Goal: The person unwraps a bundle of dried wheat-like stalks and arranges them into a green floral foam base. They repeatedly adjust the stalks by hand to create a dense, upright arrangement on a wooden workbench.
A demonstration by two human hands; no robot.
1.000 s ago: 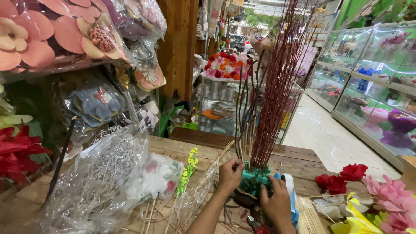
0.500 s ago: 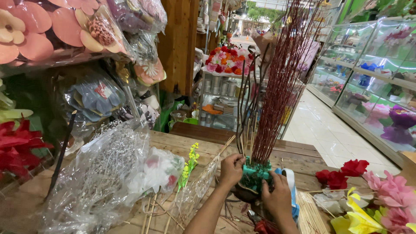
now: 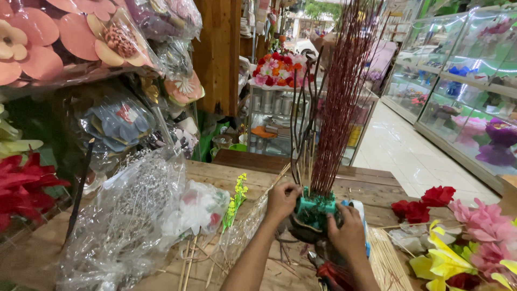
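Head view: both hands work at a green foam block [image 3: 314,209] that sits in a dark bowl [image 3: 301,230] on the wooden worktop [image 3: 371,188], near its middle. A tall bundle of red twigs [image 3: 339,108] rises upright out of the block, with a few dark curved stems [image 3: 297,129] just beside it on the left. The left hand [image 3: 282,199] is at the left edge of the block, fingers pinched together on a thin pale stick [image 3: 277,178] that slants up and to the left. The right hand [image 3: 349,234] rests against the right side of the block and bowl; its fingers curl toward the block, but whether its grip is clamped on anything cannot be told, since the back of the hand hides the fingertips. Just beyond the right hand lies a blue and white tool [image 3: 362,215], partly covered. To the left on the worktop lie clear plastic bags [image 3: 134,215] of small artificial flowers and a yellow flower sprig [image 3: 237,196]. To the right lie red fabric flowers [image 3: 425,202], pink flowers [image 3: 479,221] and yellow petals [image 3: 441,261]. A bundle of thin sticks [image 3: 385,258] lies close to the right forearm.
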